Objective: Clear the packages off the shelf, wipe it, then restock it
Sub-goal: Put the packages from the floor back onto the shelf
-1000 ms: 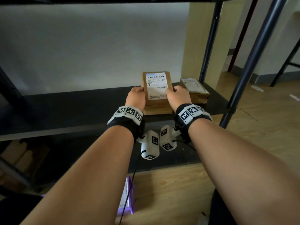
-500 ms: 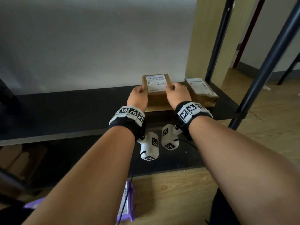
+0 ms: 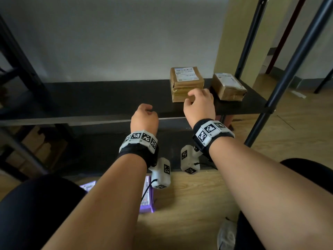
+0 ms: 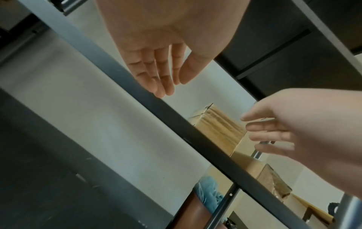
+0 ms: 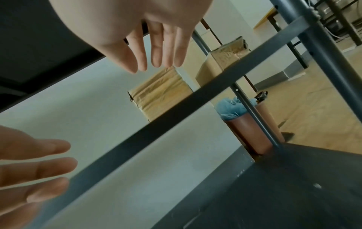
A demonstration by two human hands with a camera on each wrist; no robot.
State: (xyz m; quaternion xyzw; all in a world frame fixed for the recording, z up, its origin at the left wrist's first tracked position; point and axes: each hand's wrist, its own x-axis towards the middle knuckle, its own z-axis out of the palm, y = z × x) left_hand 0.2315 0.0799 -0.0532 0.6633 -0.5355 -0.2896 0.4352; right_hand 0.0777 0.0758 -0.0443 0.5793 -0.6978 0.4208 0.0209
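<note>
A brown taped package with a white label on top sits on the dark shelf, right of the middle. A second brown package lies just to its right. My right hand hovers in front of the labelled package, fingers relaxed, holding nothing. My left hand hangs empty over the shelf's front edge. The left wrist view shows straight left fingers above the shelf edge, with the package beyond. In the right wrist view, my right fingers hang spread above the package.
Purple packages lie on the wooden floor by my knees. Dark shelf posts stand at the right. A brown bin with a blue bag stands behind the shelf. Brown cardboard sits on the lower level at the left.
Both hands let go of the labelled package and pulled back toward the shelf's front edge. The package now rests on the shelf beside the other one.
</note>
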